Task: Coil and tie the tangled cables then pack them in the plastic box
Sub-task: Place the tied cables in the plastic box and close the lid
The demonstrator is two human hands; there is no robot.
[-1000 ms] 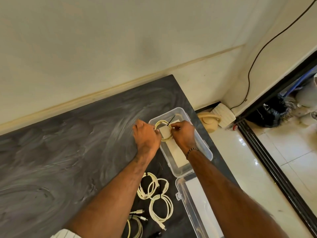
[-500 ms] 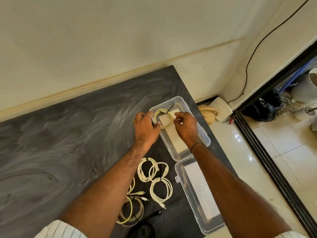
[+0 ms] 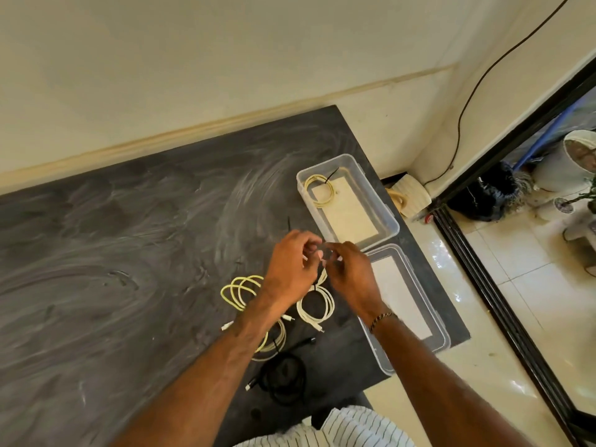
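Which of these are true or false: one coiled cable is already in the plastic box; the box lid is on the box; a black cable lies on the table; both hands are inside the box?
1. One tied coiled cable lies in the plastic box. True.
2. The lid is on the box. False: it lies on the table beside the box.
3. A black cable lies on the dark table. True.
4. Both hands are inside the box. False: the left hand and right hand meet above the table, over a white coiled cable.

Striped white shirt (image 3: pixel 348 427), beaded bracelet (image 3: pixel 382 318)
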